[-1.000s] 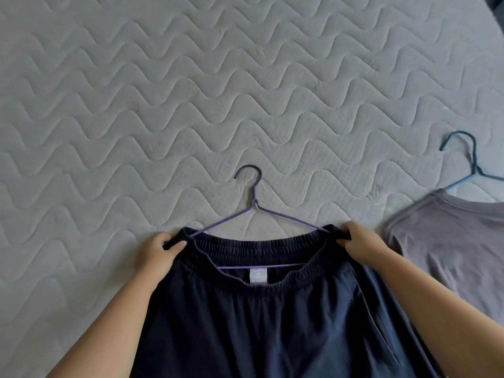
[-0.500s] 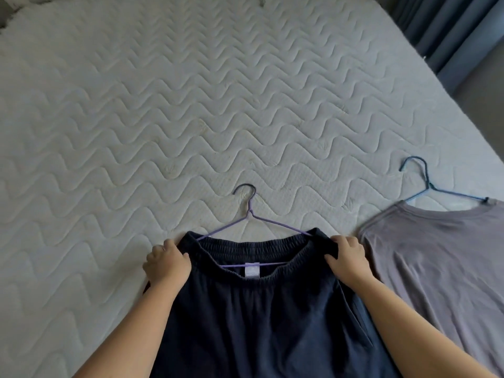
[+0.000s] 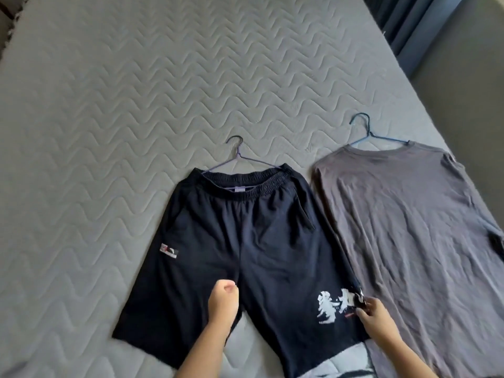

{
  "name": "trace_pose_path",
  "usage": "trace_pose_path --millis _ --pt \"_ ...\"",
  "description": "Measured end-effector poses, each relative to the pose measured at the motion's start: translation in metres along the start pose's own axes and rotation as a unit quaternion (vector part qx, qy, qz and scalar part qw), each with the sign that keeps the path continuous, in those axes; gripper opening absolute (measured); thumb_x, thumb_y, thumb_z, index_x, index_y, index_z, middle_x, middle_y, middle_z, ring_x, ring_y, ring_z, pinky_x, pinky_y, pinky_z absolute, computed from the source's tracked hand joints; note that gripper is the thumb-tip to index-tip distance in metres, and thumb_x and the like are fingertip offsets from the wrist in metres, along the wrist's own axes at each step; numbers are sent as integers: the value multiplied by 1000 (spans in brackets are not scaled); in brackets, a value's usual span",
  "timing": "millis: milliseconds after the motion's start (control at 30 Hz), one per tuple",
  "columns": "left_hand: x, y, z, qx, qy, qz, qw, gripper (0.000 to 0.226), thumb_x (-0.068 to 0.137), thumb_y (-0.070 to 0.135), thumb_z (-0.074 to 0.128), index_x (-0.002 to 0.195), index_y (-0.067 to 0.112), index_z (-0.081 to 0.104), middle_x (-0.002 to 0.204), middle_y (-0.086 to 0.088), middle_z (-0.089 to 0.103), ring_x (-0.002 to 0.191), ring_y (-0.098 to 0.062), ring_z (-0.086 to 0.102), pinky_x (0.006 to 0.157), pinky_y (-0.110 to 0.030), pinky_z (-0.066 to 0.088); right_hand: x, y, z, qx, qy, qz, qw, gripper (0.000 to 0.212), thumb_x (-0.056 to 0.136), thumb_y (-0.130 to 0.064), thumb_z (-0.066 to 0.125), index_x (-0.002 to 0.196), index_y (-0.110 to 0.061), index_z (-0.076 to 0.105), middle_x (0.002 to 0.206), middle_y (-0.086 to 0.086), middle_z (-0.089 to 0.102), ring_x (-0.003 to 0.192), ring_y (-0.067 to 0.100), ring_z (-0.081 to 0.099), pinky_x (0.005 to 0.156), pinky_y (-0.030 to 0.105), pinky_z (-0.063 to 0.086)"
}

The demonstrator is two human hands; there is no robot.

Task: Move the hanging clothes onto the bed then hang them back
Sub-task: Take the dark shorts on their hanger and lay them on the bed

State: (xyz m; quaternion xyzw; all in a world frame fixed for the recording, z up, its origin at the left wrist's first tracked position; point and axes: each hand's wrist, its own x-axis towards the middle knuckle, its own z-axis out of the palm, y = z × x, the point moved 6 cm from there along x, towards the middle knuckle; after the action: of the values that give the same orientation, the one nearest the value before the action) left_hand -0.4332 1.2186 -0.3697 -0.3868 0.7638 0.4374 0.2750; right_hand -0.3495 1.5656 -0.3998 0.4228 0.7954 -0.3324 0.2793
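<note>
Nearest the camera, the left hand (image 3: 224,291) is curled into a loose fist over the middle of the dark shorts (image 3: 240,241), near the crotch; it looks closed on nothing, though whether the knuckles press the cloth cannot be told. The right hand (image 3: 375,316) pinches the outer hem of the shorts' right leg, by the white printed characters (image 3: 331,306), just where that leg meets the edge of the grey T-shirt (image 3: 403,227). The step in hand looks like smoothing the shorts flat on the bed (image 3: 109,105): it would go best by drawing that hem outward and down gently, so the leg lies straight without sliding over the shirt or tugging the waistband off its hanger. Farther up, the elastic waistband sits on a purple wire hanger (image 3: 237,155), its hook lying on the quilted mattress. Beside it, the T-shirt lies spread on a blue wire hanger (image 3: 366,129), collar up. Both garments seem laid out, so hanging them back is likely what remains; each hook is free to grasp. Beyond the bed's far right corner, a dark curtain (image 3: 409,23) hangs.
</note>
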Motion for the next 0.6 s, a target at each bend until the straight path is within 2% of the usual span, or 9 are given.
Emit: trace_pose_path --millis 67,133,167,233,300,367,433,533,600 --pt "-26 -36 -4 -11 1 -38 999 16 84 9 45 85 19 58 101 -11 67 94 -29 62 84 -36 49 -26 31 -9 66 10 47 997 16 85 -7 58 97 3 58 90 17 60 83 27 56 70 33 34" --pt "-50 -71 -15 -1 12 -62 998 17 82 10 44 80 21 56 99 -12 67 91 -30 62 81 -36 49 -53 54 -13 95 12 69 993 15 87 -6 56 76 5 57 70 10 50 65 19 42 59 32 27" --pt "-63 -88 -23 7 16 -69 997 16 83 10 43 81 19 57 99 -13 67 90 -30 61 78 -34 48 -64 61 -12 98 -6 71 993 17 88 -6 55 77 6 57 70 9 48 66 18 41 59 32 26" --pt "-84 -122 -39 40 21 -86 995 17 85 11 43 87 12 59 99 -15 66 88 -31 59 70 -32 43 -76 81 -6 83 -32 86 992 29 88 -12 56 105 12 58 86 13 55 81 20 46 66 30 33" --pt "-103 -158 -53 64 26 -103 992 21 87 14 44 97 9 62 101 -17 66 92 -33 60 70 -33 42 -76 105 -2 48 -54 75 995 39 88 -16 58 117 9 55 93 15 60 86 19 48 70 27 37" --pt "-121 -190 -65 37 32 -127 991 22 89 14 45 100 8 63 93 -16 67 91 -32 63 74 -33 46 -97 96 -9 28 -82 56 995 27 89 -14 55 105 7 60 78 12 59 78 21 50 59 22 39" --pt "-138 -217 -72 -5 40 -164 986 18 91 12 42 92 7 60 78 -10 64 80 -27 63 72 -30 44 -112 93 -13 3 -124 45 991 19 92 -12 49 97 2 60 72 10 56 75 23 50 49 22 33" --pt "-160 -248 -71 -48 46 -187 980 19 92 9 40 81 7 56 75 -8 61 75 -25 60 60 -24 37 -116 91 -19 -24 -141 21 990 24 93 -10 47 102 8 60 71 12 58 72 25 51 56 27 33" --pt "-176 -259 -65 -75 43 -195 977 19 92 9 39 80 9 54 74 -6 60 76 -25 59 56 -23 33 -118 88 -24 -36 -135 12 990 25 93 -8 45 102 12 58 79 18 59 68 25 50 56 29 37"
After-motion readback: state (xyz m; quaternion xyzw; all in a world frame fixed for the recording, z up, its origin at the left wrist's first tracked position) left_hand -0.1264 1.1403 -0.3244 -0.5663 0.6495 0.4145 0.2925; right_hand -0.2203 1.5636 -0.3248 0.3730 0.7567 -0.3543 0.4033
